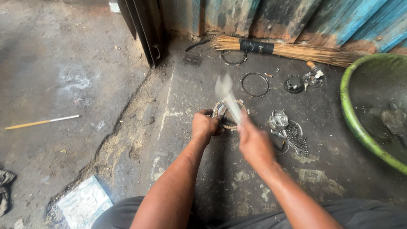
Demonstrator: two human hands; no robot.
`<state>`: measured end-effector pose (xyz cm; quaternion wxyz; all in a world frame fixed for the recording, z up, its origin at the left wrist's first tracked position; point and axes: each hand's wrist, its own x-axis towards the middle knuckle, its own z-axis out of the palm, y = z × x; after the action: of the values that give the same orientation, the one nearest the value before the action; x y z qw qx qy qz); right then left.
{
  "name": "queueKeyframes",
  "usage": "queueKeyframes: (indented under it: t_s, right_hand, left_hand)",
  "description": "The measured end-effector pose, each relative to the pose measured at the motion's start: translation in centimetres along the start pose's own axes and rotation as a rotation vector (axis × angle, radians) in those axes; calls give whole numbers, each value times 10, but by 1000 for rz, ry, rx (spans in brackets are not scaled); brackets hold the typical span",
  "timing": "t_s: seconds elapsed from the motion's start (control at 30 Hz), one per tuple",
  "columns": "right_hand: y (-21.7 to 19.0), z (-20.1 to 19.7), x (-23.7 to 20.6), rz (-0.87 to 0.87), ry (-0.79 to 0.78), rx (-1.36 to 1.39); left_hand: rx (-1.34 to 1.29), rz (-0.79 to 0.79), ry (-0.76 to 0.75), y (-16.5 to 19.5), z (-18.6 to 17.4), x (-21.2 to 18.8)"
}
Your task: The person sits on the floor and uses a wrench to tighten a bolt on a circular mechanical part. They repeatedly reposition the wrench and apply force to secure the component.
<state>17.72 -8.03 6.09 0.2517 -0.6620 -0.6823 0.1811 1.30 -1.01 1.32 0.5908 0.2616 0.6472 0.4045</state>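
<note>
Head view, left to right: thin pale stick [41, 122] on oily concrete; left hand [204, 126] clenched on the rim of a round toothed metal part [229, 113] resting on the floor; right hand [253, 142] fisted around a blurred metal tool [227, 96] raised above it. Loose rings [255, 85], small gear [293, 84], chain [296, 139] lying apart, work seemingly midway; glossy green basin [354, 123] at far right
</note>
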Motion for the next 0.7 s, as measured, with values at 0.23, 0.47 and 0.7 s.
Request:
queueKeyframes:
  t_s: [0.23,0.47,0.7]
  right_hand:
    - [10,1,4,4,-15,25]
    - [6,-4,7,41,-199,-118]
    - [7,-5,5,-265,188,64]
  left_hand:
    - [-33,-27,-17,2,-2,-1]
    - [-14,16,-15,1,0,2]
    - [21,-38,-8,1,-1,2]
